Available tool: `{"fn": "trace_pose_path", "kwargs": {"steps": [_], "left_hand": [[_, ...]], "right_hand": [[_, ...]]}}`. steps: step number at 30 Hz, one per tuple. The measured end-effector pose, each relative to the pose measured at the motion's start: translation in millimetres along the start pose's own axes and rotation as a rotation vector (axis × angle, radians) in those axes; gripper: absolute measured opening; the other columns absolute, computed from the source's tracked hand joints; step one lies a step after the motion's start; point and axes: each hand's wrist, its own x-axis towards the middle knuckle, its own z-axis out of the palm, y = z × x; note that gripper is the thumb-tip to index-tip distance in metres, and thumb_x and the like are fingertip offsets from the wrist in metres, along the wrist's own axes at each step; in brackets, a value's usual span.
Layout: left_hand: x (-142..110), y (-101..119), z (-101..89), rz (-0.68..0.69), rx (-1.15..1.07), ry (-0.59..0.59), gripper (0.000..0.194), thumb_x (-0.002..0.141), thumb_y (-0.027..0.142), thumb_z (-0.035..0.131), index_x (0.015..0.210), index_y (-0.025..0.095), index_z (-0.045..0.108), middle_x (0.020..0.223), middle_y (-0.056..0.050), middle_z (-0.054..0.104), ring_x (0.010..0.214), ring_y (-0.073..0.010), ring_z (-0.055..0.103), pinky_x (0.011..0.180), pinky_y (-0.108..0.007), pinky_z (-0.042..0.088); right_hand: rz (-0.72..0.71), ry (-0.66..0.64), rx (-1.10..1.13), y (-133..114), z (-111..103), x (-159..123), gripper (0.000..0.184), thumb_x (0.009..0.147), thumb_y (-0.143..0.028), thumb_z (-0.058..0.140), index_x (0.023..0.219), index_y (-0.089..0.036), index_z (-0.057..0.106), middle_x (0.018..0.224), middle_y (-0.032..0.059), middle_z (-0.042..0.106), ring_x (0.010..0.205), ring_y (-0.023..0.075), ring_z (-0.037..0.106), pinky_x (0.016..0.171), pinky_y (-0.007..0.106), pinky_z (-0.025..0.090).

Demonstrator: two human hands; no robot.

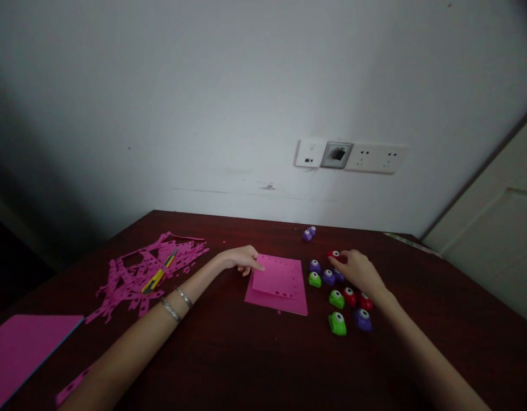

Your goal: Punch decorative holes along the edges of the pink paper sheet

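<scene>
My left hand (245, 260) pinches the upper left edge of a punched pink sheet (274, 278), thumb on top. A row of small holes runs along its right and lower edges. Under it lies a larger pink paper square (301, 302). My right hand (358, 269) has its fingers closed on a red craft punch (332, 254) at the back of a group of punches. Close by it are purple punches (328, 277), a green punch (336, 299) and more red punches (349, 297).
Punched pink paper strips (130, 274) lie heaped on the left, with a yellow utility knife (159, 274) on top. A stack of pink paper (28, 354) sits at the near left. Two purple punches (308, 233) stand farther back, and wall sockets (375, 158) are above the table (229, 354).
</scene>
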Motion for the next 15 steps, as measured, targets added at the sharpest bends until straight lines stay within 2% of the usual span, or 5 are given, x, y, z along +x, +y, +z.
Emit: {"fn": "trace_pose_path", "kwargs": {"steps": [3, 7, 11, 15], "left_hand": [[0.3, -1.3, 0.0, 0.014, 0.095, 0.012, 0.034, 0.062, 0.043, 0.068, 0.053, 0.016, 0.049, 0.037, 0.004, 0.048, 0.031, -0.0046, 0.036, 0.035, -0.018, 0.019], [-1.5, 2.2, 0.2, 0.035, 0.194, 0.017, 0.032, 0.064, 0.041, 0.066, 0.052, 0.015, 0.052, 0.043, 0.002, 0.053, 0.033, -0.0045, 0.039, 0.035, -0.018, 0.020], [-0.1, 1.8, 1.5, 0.040, 0.226, 0.066, 0.031, 0.061, 0.039, 0.068, 0.053, 0.015, 0.050, 0.042, 0.004, 0.050, 0.033, -0.0045, 0.039, 0.036, -0.018, 0.023], [2.0, 0.3, 2.2, 0.034, 0.226, 0.104, 0.029, 0.061, 0.037, 0.069, 0.057, 0.016, 0.049, 0.040, 0.005, 0.046, 0.033, -0.0053, 0.038, 0.037, -0.019, 0.024]], "right_hand": [[-0.059, 0.062, -0.042, 6.4, 13.4, 3.6, 0.041, 0.082, -0.044, 0.044, 0.081, -0.012, 0.069, 0.081, 0.0146, 0.062, 0.076, 0.0232, 0.058, 0.075, 0.032, 0.040], [-0.059, 0.128, -0.069, 13.5, 27.6, 9.1, 0.038, 0.080, -0.043, 0.048, 0.085, -0.011, 0.070, 0.085, 0.0141, 0.060, 0.090, 0.0267, 0.052, 0.084, 0.038, 0.036], [0.003, 0.124, -0.043, 10.9, 31.7, 8.3, 0.038, 0.077, -0.045, 0.050, 0.087, -0.014, 0.071, 0.093, 0.0151, 0.057, 0.093, 0.0281, 0.049, 0.081, 0.040, 0.037], [0.089, 0.101, -0.061, 1.5, 26.3, 2.3, 0.040, 0.076, -0.049, 0.051, 0.088, -0.018, 0.073, 0.101, 0.0168, 0.051, 0.093, 0.0319, 0.047, 0.074, 0.041, 0.039]]}}
